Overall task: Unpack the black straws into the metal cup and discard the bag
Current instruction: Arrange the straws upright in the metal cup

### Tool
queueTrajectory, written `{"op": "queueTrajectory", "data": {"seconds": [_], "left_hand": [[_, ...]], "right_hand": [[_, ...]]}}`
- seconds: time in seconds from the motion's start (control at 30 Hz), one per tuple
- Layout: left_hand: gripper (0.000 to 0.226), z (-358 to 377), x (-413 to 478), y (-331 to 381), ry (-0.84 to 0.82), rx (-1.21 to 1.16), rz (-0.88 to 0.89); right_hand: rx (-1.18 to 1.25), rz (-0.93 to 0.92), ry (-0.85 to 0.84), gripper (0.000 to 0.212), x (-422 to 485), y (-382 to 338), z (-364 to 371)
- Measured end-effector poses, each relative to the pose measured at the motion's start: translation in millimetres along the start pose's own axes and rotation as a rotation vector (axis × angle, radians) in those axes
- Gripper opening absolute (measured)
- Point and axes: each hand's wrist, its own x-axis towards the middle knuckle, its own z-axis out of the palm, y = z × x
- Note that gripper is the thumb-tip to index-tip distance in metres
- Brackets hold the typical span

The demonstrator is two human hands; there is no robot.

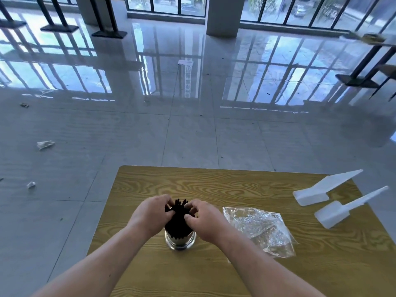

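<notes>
Where the black straws [179,219] stand bunched upright in the metal cup [180,241], they form a dense dark bundle, tight at the cup's mouth, with ragged tips splaying out a little at the top. The cup is shiny and round and sits on the wooden table [214,185], left of its middle. The left hand [150,213] wraps its curled fingers round the bundle's upper part from the left. The right hand [205,219] meets it from the right, fingers bent and pinching at the straws near the tips.

The clear plastic bag [259,230] lies crumpled and flat on the wood just right of the right hand, apart from the cup. Bare wood runs from the cup to the table's far edge and left edge. Two white scoops [317,192] [342,211] lie at the far right corner, well apart from the cup, their handles reaching out past the table's edge. Beyond the table is a glossy tiled floor [171,129] with small scraps [45,144] on it at the left.
</notes>
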Motion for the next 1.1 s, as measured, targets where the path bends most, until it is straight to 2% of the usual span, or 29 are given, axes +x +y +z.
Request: {"op": "queueTrajectory", "data": {"seconds": [0.23, 0.43, 0.6, 0.77, 0.83, 0.9, 0.97, 1.03, 1.1], "left_hand": [[0.004, -17, -7, 7, 0.021, 0.057, 0.097], [0.004, -50, -15, 18, 0.107, 0.099, 0.186], [0.004, -97, -15, 31, 0.165, 0.049, 0.144], [0.009, -142, -17, 29, 0.275, -0.035, 0.108], [0.009, -149, -16, 25, 0.38, -0.204, 0.1], [0.012, -147, -17, 20, 0.416, -0.571, 0.048], [0.015, -137, -18, 15, 0.332, -0.977, -0.042], [0.01, -118, -19, 11, 0.196, -1.263, -0.159], [0.002, -98, -19, 5, 0.088, -1.43, -0.273]], "right_hand": [[0.086, 0.015, 0.02, 0.032, -11, -3, -1], [0.044, 0.016, 0.084, 0.023, -17, -5, -13], [0.06, 0.005, 0.147, 0.012, -19, -10, -23], [0.1, 0.002, 0.184, 0.013, -17, -15, -25], [0.108, 0.011, 0.214, 0.014, -17, -18, -25], [0.196, 0.015, 0.193, 0.013, -16, -23, -25], [0.364, 0.017, 0.048, 0.012, -16, -32, -28], [0.613, 0.04, -0.121, 0.037, -16, -43, -31], [0.908, 0.074, -0.172, 0.053, -16, -53, -36]]}}
